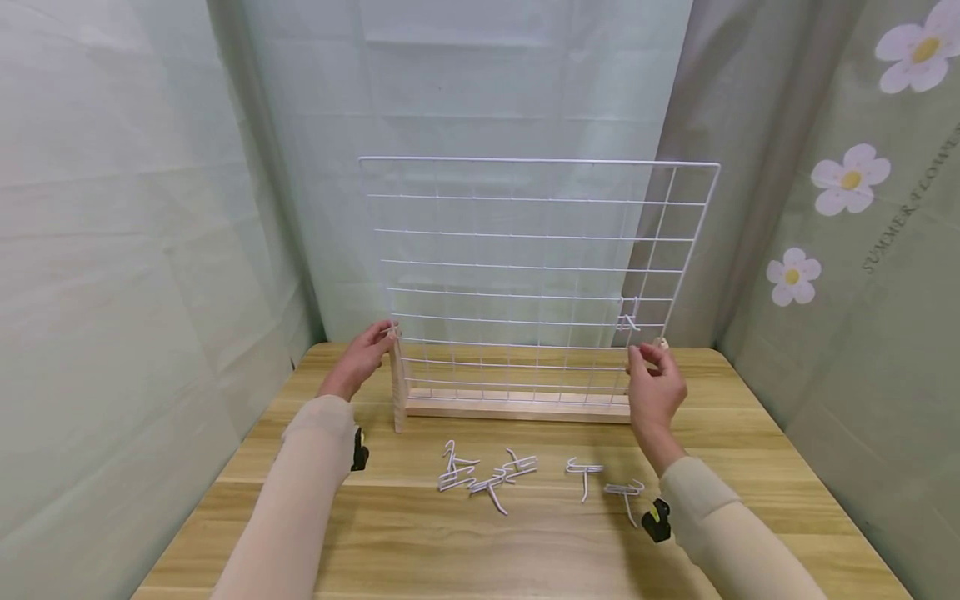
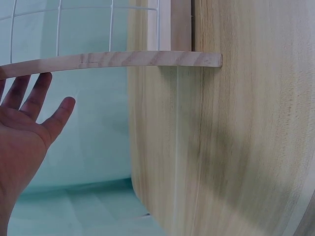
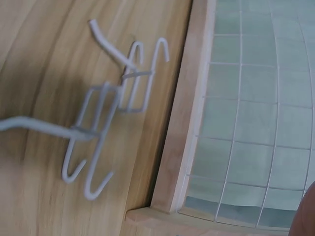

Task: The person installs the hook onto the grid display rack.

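Note:
A white wire grid rack (image 1: pixel 525 238) stands upright in a wooden base (image 1: pixel 517 408) with end posts. My left hand (image 1: pixel 365 358) holds the top of the left wooden post (image 2: pixel 138 59); in the left wrist view several fingers meet its outer face and the thumb is out of sight. At the opposite end my right hand (image 1: pixel 656 396) grips the rack around its right post, fingers and thumb bent there. Only a sliver of that hand shows in the right wrist view. Just above it, a white wire hook (image 1: pixel 628 322) hangs on the grid.
Several more white hooks (image 1: pixel 489 483) lie on the wooden table (image 1: pixel 420 550) in front of the rack. Two of them, one a hook (image 1: pixel 585 472) with its prong toward me, lie nearer the right arm. Pale curtains (image 1: pixel 465 75) surround the table.

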A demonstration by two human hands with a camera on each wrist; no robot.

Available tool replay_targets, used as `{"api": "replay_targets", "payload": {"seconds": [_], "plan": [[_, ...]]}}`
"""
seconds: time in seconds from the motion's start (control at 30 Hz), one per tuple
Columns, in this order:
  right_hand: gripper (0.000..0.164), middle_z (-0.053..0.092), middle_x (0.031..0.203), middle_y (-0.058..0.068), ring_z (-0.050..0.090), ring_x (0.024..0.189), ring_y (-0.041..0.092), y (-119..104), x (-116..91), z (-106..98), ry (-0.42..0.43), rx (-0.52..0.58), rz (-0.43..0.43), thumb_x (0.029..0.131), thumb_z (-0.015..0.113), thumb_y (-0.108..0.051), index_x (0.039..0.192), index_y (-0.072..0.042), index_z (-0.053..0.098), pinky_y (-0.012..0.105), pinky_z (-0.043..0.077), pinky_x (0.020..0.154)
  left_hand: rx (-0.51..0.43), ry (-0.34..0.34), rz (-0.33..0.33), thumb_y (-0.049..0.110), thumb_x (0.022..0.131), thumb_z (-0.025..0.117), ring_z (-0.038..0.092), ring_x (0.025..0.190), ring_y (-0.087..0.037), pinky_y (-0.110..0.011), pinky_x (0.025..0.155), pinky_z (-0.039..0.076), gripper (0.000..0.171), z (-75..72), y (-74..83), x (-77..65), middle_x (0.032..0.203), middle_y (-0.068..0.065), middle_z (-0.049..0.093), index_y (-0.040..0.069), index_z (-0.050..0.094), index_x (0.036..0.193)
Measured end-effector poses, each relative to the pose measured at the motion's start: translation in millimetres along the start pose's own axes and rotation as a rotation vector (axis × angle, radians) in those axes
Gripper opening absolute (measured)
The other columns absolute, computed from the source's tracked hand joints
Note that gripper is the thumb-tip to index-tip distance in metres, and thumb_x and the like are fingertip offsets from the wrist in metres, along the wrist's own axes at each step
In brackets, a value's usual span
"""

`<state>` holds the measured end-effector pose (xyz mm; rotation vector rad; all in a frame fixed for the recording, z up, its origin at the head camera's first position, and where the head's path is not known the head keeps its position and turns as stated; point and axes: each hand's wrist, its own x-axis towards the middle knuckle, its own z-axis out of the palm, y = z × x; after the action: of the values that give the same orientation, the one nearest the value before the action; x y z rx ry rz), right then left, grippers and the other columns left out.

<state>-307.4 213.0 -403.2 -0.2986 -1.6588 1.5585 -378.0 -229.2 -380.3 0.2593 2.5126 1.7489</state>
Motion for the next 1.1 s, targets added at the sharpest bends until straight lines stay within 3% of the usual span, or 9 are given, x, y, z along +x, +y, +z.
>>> {"api": "replay_targets", "payload": {"seconds": [0.4, 0.6, 0.77, 1.1], "plan": [[0.032, 0.068, 0.090, -0.003, 0.067, 0.071, 0.018, 0, -3, -14, -0.111, -0.076, -0.040, 0.090, 0.075, -0.031, 0.103, -0.003, 0.073, 0.014, 0.050, 0.057, 0.004, 0.007, 0.002, 0.026, 0.110, 0.036, 0.027, 0.144, -0.041, -0.061, 0.114, 0.020, 0.051, -1.0, 3.9, 0.4, 0.160, -0.020, 0.024, 0.008, 0.026, 0.156], [0.027, 0.067, 0.083, -0.008, 0.067, 0.066, 0.013, 3, -5, -21, -0.143, -0.085, -0.045, 0.090, 0.075, -0.025, 0.101, -0.001, 0.073, 0.015, 0.051, 0.055, 0.010, 0.008, 0.006, 0.026, 0.110, 0.037, 0.027, 0.144, -0.041, -0.062, 0.113, 0.022, 0.051, -0.6, 2.6, 0.0, 0.160, -0.020, 0.024, 0.007, 0.027, 0.156], [0.026, 0.069, 0.088, -0.002, 0.066, 0.066, 0.014, 7, -8, -28, -0.183, -0.110, -0.070, 0.091, 0.074, -0.022, 0.103, 0.001, 0.073, 0.014, 0.051, 0.056, 0.012, 0.007, -0.003, 0.026, 0.110, 0.037, 0.027, 0.144, -0.040, -0.061, 0.113, 0.023, 0.051, 0.3, 2.7, -1.3, 0.160, -0.020, 0.024, 0.008, 0.027, 0.156], [0.023, 0.072, 0.095, 0.013, 0.061, 0.063, -0.001, 16, -15, -44, -0.255, -0.195, -0.166, 0.091, 0.075, -0.019, 0.103, 0.001, 0.073, 0.011, 0.048, 0.057, 0.004, 0.008, -0.009, 0.027, 0.110, 0.037, 0.026, 0.145, -0.040, -0.060, 0.114, 0.022, 0.052, 0.5, 2.5, -1.9, 0.161, -0.020, 0.024, 0.008, 0.026, 0.156]]}}
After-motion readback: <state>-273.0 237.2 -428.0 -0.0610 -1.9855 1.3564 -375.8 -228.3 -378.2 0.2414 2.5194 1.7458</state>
